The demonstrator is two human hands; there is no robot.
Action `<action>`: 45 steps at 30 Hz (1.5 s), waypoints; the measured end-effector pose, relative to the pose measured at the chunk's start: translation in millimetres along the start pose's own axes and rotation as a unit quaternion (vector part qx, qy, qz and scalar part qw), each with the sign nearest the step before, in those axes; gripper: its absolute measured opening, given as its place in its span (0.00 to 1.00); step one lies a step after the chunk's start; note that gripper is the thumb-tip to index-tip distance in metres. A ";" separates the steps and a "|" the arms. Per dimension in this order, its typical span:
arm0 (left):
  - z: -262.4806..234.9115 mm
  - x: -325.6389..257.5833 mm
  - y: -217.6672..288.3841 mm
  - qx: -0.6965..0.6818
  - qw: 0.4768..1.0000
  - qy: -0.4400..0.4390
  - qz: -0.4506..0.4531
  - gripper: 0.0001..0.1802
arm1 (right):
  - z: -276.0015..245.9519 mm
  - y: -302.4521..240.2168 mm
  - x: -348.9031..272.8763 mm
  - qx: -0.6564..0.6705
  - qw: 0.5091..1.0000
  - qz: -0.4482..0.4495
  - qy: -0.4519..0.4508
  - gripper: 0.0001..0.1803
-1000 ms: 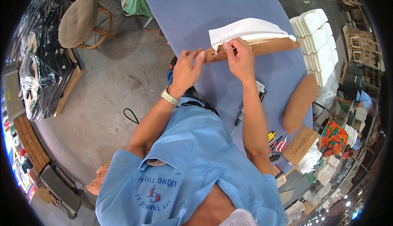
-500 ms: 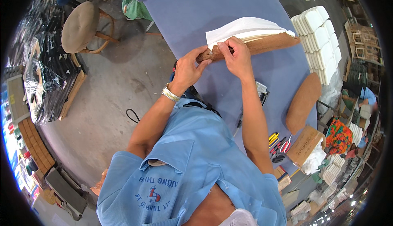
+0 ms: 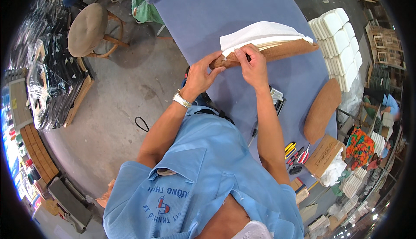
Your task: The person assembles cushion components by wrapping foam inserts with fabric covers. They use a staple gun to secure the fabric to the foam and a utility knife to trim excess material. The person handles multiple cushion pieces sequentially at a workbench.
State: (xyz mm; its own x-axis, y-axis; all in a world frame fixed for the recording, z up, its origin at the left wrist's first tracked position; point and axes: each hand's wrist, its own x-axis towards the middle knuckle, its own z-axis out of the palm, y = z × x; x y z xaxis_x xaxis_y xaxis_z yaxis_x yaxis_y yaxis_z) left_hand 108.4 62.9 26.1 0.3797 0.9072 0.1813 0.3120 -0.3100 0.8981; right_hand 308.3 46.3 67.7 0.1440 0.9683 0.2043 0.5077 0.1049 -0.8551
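Observation:
A long curved chair-back panel [image 3: 288,53] in brown fabric lies across the blue-covered table [image 3: 225,5]. White lining cloth [image 3: 258,31] stands up along its far edge, and pale layers show between cloth and brown cover. My left hand [image 3: 202,72] is closed on the panel's left end, thumb at the near side and fingers at the far side. Just right of it, my right hand [image 3: 255,68] pinches the cover's edge near the white cloth, fingers curled. Beyond my right forearm rests a staple gun [image 3: 277,99], partly hidden by that arm.
A second brown curved panel [image 3: 323,111] lies at the table's right. Yellow-handled cutters [image 3: 290,150] and red-handled scissors [image 3: 304,156] lie near a carton [image 3: 324,156]. White cushions [image 3: 336,44] are stacked past the right edge. A round stool [image 3: 88,30] stands at far left.
Both hands keep their hold at the panel's left end, with only slight finger shifts. The whole view has moved a little.

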 end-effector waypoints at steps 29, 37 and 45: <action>-97.0 110.9 145.4 0.082 0.936 -0.245 0.238 0.32 | -36.2 -103.0 -37.0 0.052 0.975 -0.127 0.173 0.08; -100.2 92.4 121.9 0.060 0.962 -0.216 0.154 0.32 | -4.4 -88.6 -35.4 0.024 0.961 -0.187 0.202 0.09; -82.5 99.0 127.6 0.078 0.960 -0.157 0.220 0.35 | -33.5 -84.7 -32.3 0.209 0.955 -0.084 0.195 0.05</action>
State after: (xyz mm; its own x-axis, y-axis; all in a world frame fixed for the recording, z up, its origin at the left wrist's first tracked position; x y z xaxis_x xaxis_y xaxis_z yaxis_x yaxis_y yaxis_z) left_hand 113.9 136.6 191.6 0.7406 0.5557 0.3778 0.1790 -0.7050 0.6862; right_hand 289.1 -1.5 149.5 0.4371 0.7803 0.4474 0.1801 0.4114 -0.8935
